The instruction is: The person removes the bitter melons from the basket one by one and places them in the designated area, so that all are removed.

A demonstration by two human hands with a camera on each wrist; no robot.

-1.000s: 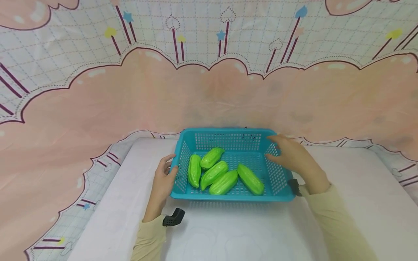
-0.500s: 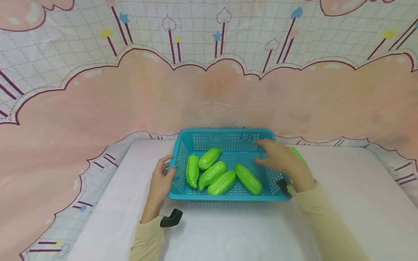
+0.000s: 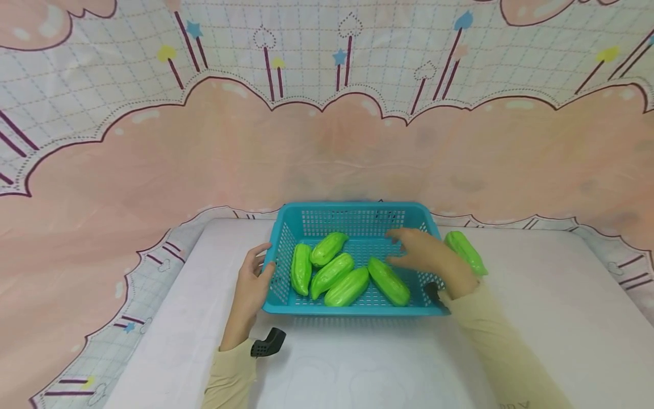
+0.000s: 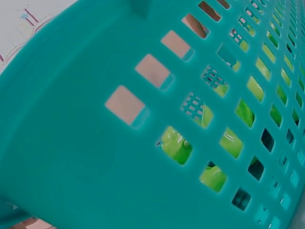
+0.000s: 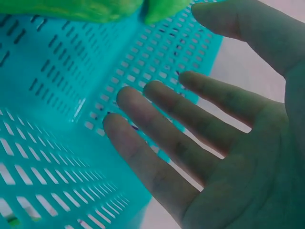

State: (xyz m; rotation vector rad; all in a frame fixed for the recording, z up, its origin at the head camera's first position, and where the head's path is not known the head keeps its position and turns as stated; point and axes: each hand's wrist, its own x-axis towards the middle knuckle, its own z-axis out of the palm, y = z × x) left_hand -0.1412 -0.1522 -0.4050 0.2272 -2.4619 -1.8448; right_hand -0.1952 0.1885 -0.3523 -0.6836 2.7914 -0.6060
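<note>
A blue plastic basket (image 3: 357,311) with slotted walls holds several bright green, ridged gourds (image 3: 388,282). My left hand (image 3: 251,284) grips its left rim, the thumb at the edge; in the left wrist view the basket wall (image 4: 71,143) hides nearly all of that hand. Over the basket's right half hovers my right hand (image 3: 426,254), fingers spread and nothing in them. The right wrist view shows that palm and its relaxed fingers (image 5: 164,131) above the mesh, with part of a green gourd (image 5: 95,9) at the top. One more gourd (image 3: 466,253) lies outside, right of the basket.
The basket stands on a white table (image 3: 357,369), close to its back edge. Behind it hangs a pink and white printed cloth (image 3: 327,142). A black wrist camera (image 3: 269,342) sits on the left wrist.
My right hand has moved left from the basket's right rim to over its inside. The gourd on the table at the right has come into view. The left hand keeps its place on the rim.
</note>
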